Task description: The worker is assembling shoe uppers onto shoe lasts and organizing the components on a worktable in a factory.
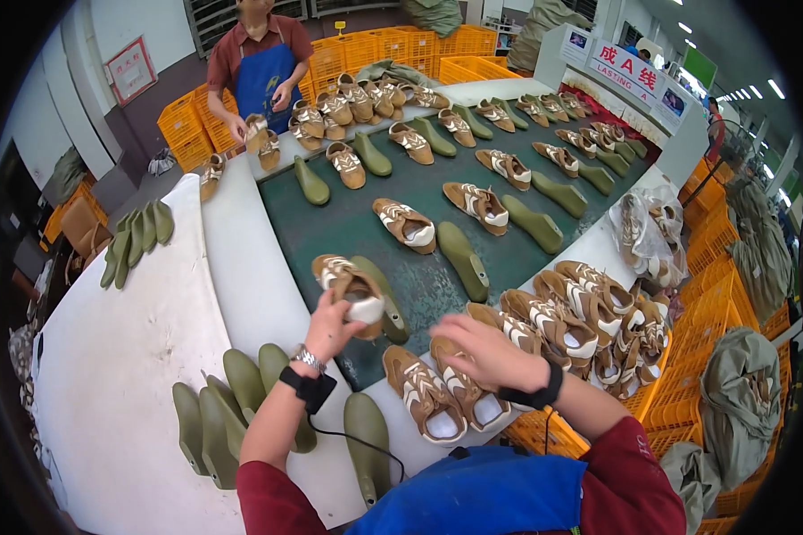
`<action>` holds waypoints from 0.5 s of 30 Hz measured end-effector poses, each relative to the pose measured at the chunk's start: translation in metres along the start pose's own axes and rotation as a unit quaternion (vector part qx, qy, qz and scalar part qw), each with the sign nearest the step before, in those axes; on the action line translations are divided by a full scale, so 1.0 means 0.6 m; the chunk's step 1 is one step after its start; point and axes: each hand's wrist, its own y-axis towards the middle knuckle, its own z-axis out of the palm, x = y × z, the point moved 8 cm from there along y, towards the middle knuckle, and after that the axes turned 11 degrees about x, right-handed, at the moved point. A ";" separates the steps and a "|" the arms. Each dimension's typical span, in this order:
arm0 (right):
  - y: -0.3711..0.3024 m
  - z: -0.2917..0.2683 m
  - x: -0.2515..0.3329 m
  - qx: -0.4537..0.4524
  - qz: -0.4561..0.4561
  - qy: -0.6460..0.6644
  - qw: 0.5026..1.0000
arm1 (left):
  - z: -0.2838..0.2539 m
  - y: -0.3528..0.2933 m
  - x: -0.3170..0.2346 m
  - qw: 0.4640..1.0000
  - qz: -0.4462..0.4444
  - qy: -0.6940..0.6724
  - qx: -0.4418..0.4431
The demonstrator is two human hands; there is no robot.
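Note:
My left hand point(332, 328) grips a brown sneaker with white stripes point(348, 283) by its heel end, at the near left of the green belt point(330, 232). Against that shoe lies an olive-green shoe last point(385, 303). Over the white near ledge, my right hand point(489, 352) has its fingers stretched out above another brown sneaker point(458, 385), partly covering it; whether they touch is unclear. Beside it stands a matching sneaker point(419, 392). A green last point(367, 441) lies between my forearms, and several more lasts point(214, 423) are grouped by my left forearm.
Rows of brown sneakers and lasts point(462, 259) cover the belt. More sneakers point(571, 312) crowd the right ledge, near a plastic bag of shoes point(649, 232). Across the left corner a co-worker in a blue apron point(266, 80) handles shoes. Orange crates point(718, 285) line the right side.

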 end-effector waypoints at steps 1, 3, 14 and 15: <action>-0.022 -0.004 -0.001 0.015 0.010 0.016 1.000 | 0.005 0.024 0.049 1.000 -0.023 0.007 -0.017; -0.081 -0.017 -0.008 0.012 0.067 0.004 0.998 | 0.010 0.081 0.109 0.997 -0.064 -0.008 -0.042; -0.326 -0.007 -0.039 -0.079 0.269 0.039 0.959 | 0.140 0.204 0.339 0.977 -0.195 0.083 0.029; -0.335 0.002 -0.042 -0.075 0.275 0.033 0.958 | 0.132 0.204 0.335 0.979 -0.183 0.082 0.027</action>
